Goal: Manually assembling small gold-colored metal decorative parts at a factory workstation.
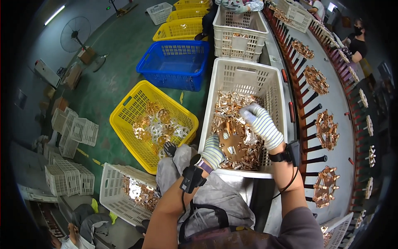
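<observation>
A white plastic basket (243, 68) in front of me holds a heap of small shiny copper-coloured metal parts (232, 101). A flat brown plate with openings (237, 136) lies tilted on the heap. My left hand (213, 152), in a striped knit glove, is closed at the plate's left edge, its fingertips partly hidden. My right hand (262, 124), gloved the same way, is above the parts just right of the plate. Its fingers are bent together, and whatever is between them is too small to make out.
Left stand a yellow basket (124, 108) of metal parts, a blue basket (172, 79) and another white basket (108, 186). To the right runs a conveyor (333, 97) with black-handled rods and round racks of copper parts (326, 130). Co-workers sit nearby; one gloved hand (170, 148) touches the yellow basket.
</observation>
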`<state>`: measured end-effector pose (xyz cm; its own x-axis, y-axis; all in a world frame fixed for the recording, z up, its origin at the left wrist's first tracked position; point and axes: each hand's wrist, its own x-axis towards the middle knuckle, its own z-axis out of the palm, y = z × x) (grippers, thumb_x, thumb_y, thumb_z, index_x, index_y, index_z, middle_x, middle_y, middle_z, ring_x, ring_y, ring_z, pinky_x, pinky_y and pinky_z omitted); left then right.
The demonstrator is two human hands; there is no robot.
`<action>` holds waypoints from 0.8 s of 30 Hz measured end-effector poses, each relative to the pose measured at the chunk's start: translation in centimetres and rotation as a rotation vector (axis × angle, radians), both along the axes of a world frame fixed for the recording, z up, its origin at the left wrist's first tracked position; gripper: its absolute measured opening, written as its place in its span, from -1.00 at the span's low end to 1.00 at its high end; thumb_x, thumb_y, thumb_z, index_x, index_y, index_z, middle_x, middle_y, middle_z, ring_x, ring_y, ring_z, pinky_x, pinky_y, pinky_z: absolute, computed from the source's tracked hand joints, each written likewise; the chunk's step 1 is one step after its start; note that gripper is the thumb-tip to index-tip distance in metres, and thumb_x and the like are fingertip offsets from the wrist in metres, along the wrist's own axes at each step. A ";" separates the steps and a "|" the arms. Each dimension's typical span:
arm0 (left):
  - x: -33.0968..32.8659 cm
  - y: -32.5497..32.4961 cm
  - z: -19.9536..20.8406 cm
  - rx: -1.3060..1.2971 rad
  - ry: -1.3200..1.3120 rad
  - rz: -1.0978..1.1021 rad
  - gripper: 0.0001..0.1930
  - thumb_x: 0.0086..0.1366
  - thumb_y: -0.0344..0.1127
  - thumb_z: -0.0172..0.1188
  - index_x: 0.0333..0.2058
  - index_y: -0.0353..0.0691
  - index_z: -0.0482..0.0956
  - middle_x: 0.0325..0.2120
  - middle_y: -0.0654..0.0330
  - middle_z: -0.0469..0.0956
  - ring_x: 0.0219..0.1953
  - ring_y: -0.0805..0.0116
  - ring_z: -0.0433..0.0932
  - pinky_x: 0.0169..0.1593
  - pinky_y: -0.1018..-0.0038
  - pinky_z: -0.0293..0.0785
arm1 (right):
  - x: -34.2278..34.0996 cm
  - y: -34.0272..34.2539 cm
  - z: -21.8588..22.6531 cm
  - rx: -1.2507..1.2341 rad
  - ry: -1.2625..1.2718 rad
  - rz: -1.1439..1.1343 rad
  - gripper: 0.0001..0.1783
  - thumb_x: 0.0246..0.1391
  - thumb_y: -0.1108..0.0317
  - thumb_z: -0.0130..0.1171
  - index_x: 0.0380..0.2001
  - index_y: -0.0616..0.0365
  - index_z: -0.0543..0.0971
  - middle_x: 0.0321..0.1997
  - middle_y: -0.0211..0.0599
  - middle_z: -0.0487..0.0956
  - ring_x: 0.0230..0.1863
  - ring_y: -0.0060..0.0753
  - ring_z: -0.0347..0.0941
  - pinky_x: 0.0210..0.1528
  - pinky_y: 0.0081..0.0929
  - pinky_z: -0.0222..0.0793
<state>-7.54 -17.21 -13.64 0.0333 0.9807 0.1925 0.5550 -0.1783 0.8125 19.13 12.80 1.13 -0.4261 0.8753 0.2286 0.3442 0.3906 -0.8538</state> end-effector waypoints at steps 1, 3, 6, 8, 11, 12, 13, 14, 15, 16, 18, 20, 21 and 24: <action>4.8 11.4 4.0 0.029 0.141 0.033 -0.79 -0.14 -0.22 0.27 -0.55 -0.23 0.58 -0.63 0.00 0.52 -0.48 0.00 0.54 -0.36 0.20 0.47 | -2.3 -1.7 1.1 -0.175 0.051 0.040 -0.67 0.19 0.20 0.14 -0.14 0.26 0.57 -0.31 -0.30 0.59 -0.33 -0.51 0.45 -0.24 -0.53 0.40; 8.0 18.3 6.9 0.099 0.397 0.043 -0.79 -0.16 -0.23 0.27 -0.57 -0.24 0.58 -0.65 -0.01 0.51 -0.49 -0.01 0.53 -0.37 0.20 0.47 | -3.4 -2.7 1.5 -0.114 -0.090 0.157 -0.67 0.20 0.22 0.11 -0.10 0.24 0.56 -0.24 -0.24 0.61 -0.22 -0.44 0.50 -0.13 -0.48 0.41; 8.8 19.2 7.2 0.016 0.436 -0.062 -0.78 -0.16 -0.22 0.31 -0.49 -0.16 0.61 -0.55 0.04 0.57 -0.48 0.01 0.54 -0.33 0.21 0.48 | -3.4 -2.8 1.3 -0.026 -0.141 0.165 -0.70 0.18 0.23 0.13 -0.13 0.22 0.57 -0.30 -0.36 0.58 -0.30 -0.53 0.47 -0.16 -0.54 0.40; 8.9 19.7 4.2 -0.069 0.119 -0.090 -0.75 -0.16 -0.21 0.32 -0.44 -0.13 0.62 -0.51 0.07 0.59 -0.43 0.04 0.55 -0.29 0.22 0.48 | -3.4 -3.4 2.5 -0.422 0.118 0.300 -0.70 0.14 0.22 0.17 -0.17 0.24 0.57 -0.34 -0.39 0.56 -0.33 -0.55 0.45 -0.19 -0.57 0.40; 6.6 21.9 -6.2 0.025 0.081 -0.134 -0.68 -0.16 -0.20 0.33 -0.34 -0.11 0.63 -0.44 0.13 0.62 -0.34 0.08 0.56 -0.19 0.22 0.47 | -3.9 -3.0 2.1 -0.686 0.905 0.297 -0.74 0.12 0.23 0.19 -0.24 0.19 0.54 -0.60 -0.55 0.37 -0.55 -0.68 0.27 -0.48 -0.67 0.25; 3.1 21.0 -8.1 0.184 0.402 -0.133 -0.64 -0.17 -0.20 0.33 -0.30 -0.11 0.63 -0.40 0.15 0.62 -0.29 0.10 0.56 -0.14 0.22 0.45 | -5.8 -2.5 3.2 -0.676 0.998 0.366 -0.76 0.11 0.24 0.20 -0.25 0.17 0.53 -0.62 -0.57 0.32 -0.58 -0.70 0.23 -0.52 -0.68 0.22; 8.1 17.9 3.7 0.111 0.945 -0.068 -0.60 -0.20 -0.20 0.35 -0.29 -0.16 0.62 -0.37 0.13 0.62 -0.25 0.09 0.54 -0.08 0.21 0.42 | -3.0 -1.3 2.5 -0.664 0.946 0.216 -0.80 0.12 0.31 0.20 -0.26 0.19 0.55 -0.59 -0.51 0.39 -0.52 -0.64 0.32 -0.43 -0.65 0.31; 10.0 19.4 -0.6 0.129 0.903 -0.106 -0.60 -0.20 -0.20 0.35 -0.29 -0.16 0.62 -0.37 0.13 0.62 -0.25 0.09 0.54 -0.08 0.21 0.42 | -0.3 -0.4 1.2 -0.648 0.921 0.164 -0.80 0.12 0.31 0.20 -0.26 0.19 0.55 -0.59 -0.51 0.39 -0.52 -0.64 0.32 -0.43 -0.65 0.31; 7.8 19.7 -3.4 0.147 0.691 -0.083 -0.62 -0.19 -0.19 0.35 -0.31 -0.17 0.62 -0.36 0.10 0.61 -0.26 0.08 0.54 -0.10 0.22 0.43 | -1.5 -0.2 0.6 -0.429 0.583 0.097 -0.82 0.12 0.32 0.20 -0.27 0.20 0.57 -0.55 -0.48 0.43 -0.47 -0.60 0.35 -0.37 -0.62 0.35; 5.5 19.4 -6.0 0.171 0.481 -0.057 -0.63 -0.19 -0.18 0.35 -0.34 -0.19 0.63 -0.36 0.07 0.61 -0.27 0.07 0.55 -0.12 0.23 0.45 | -2.9 -0.3 0.2 -0.197 0.255 0.031 -0.83 0.12 0.33 0.19 -0.28 0.22 0.58 -0.52 -0.45 0.47 -0.43 -0.57 0.39 -0.31 -0.60 0.38; 8.2 19.4 0.8 0.046 0.443 -0.078 -0.68 -0.15 -0.18 0.34 -0.39 -0.20 0.63 -0.40 0.05 0.61 -0.31 0.07 0.57 -0.16 0.24 0.47 | -2.2 -1.8 0.6 -0.226 0.052 0.058 -0.68 0.17 0.23 0.13 -0.14 0.27 0.57 -0.29 -0.17 0.61 -0.22 -0.28 0.53 -0.09 -0.43 0.42; 7.7 18.1 9.8 -0.220 0.457 -0.056 -0.75 -0.07 -0.17 0.32 -0.50 -0.24 0.64 -0.50 0.02 0.62 -0.38 0.08 0.60 -0.24 0.25 0.52 | -5.0 -3.9 2.2 -0.336 -0.042 0.172 -0.66 0.20 0.20 0.11 -0.11 0.26 0.55 -0.26 -0.32 0.57 -0.22 -0.51 0.46 -0.11 -0.52 0.39; 7.2 17.6 12.1 -0.205 0.385 -0.108 -0.76 -0.05 -0.18 0.31 -0.49 -0.25 0.64 -0.56 0.03 0.61 -0.41 0.08 0.61 -0.27 0.24 0.53 | -5.9 -4.4 0.9 -0.100 -0.180 0.160 -0.62 0.22 0.16 0.08 -0.06 0.25 0.53 -0.27 -0.29 0.58 -0.22 -0.48 0.46 -0.11 -0.49 0.39; 7.0 17.1 11.1 -0.165 0.339 -0.096 -0.83 -0.04 -0.22 0.27 -0.50 -0.17 0.66 -0.57 0.05 0.60 -0.41 0.07 0.61 -0.29 0.25 0.54 | -6.2 -5.1 0.9 -0.265 -0.011 0.217 -0.69 0.21 0.25 0.04 -0.11 0.23 0.55 -0.30 -0.32 0.58 -0.21 -0.45 0.46 -0.11 -0.48 0.41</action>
<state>-0.53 -0.12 -2.52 0.1607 0.9870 -0.0053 0.7841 -0.1244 0.6080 12.89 7.74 2.03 -0.6102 0.7923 -0.0001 0.2871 0.2210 -0.9320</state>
